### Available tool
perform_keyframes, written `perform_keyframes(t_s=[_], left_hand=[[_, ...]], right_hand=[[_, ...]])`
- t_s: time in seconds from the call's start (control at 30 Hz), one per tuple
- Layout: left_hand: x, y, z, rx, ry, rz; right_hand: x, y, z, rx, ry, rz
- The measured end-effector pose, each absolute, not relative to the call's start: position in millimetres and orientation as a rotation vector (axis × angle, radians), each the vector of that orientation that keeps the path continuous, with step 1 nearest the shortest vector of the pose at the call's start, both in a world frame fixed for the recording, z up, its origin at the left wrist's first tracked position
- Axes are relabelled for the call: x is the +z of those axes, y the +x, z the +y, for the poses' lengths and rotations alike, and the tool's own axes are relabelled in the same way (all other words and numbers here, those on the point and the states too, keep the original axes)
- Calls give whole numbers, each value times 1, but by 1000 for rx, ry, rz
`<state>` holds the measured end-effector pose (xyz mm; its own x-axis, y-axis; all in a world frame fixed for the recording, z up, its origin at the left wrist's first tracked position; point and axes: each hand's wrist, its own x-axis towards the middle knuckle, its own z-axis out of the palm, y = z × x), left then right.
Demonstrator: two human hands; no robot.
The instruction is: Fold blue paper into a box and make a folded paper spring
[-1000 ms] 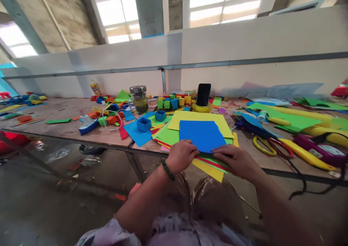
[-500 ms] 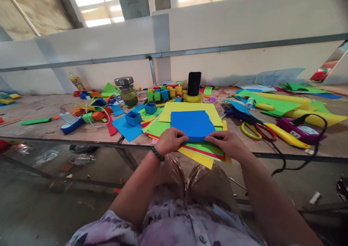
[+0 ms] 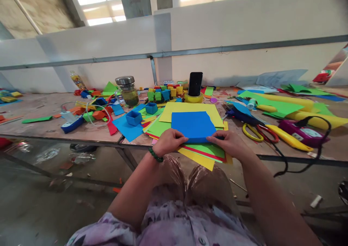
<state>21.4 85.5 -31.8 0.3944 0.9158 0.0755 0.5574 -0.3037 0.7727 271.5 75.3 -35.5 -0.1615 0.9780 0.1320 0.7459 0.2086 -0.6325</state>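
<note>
Newly bent near edge (image 3: 198, 140), blue sheet (image 3: 192, 124), hands (image 3: 170, 141) (image 3: 230, 142) pinching

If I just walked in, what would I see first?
Probably the bright blue flat sheet, its near edge held by the left hand and right hand. Beyond it, a black rectangular phone stands on end. Left of the sheet sit two small open blue boxes.

From above, the way over the blue sheet (image 3: 191, 124) is open. Toward the back, the glass jar (image 3: 129, 94) and the upright phone (image 3: 195, 83) stand as tall obstacles, with lower coloured cubes (image 3: 165, 95) between them; on the right, scissors (image 3: 260, 132) obstruct a low pass.
</note>
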Motion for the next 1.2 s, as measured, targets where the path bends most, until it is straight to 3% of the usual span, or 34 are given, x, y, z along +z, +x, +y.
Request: perform_keyframes(t_s=[0.43, 1.2], left_hand=[[-53, 14, 74, 1087, 1997, 1195], [-54, 16, 70, 1010, 2206, 1290]], right_hand=[[-42, 275, 70, 573, -1418, -1959], [-57, 278, 72, 250, -1344, -2151]])
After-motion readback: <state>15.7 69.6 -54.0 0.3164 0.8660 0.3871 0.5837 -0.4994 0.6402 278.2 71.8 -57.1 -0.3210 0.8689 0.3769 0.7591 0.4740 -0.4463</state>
